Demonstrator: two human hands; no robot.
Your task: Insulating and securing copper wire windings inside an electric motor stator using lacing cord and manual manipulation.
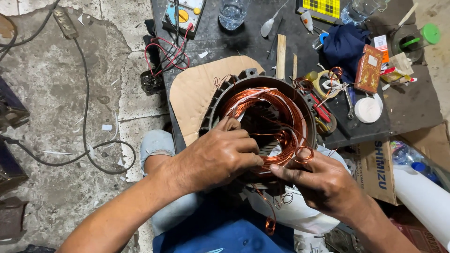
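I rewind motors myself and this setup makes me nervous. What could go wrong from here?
The left hand presses the copper coils into the stator housing; a slot edge might scrape their coating. Loose strands by the right hand may kink or tangle. The housing sits at the table's edge and could tip.

Motor stator stands at near edge of dark counter, on cardboard sheet. Copper wire coils fill stator bore. Left hand rests on stator's near rim, fingers curled over coils. Right hand just right of it, fingertips pinching coil loop. Multimeter beyond stator, left; white tape roll right of stator.
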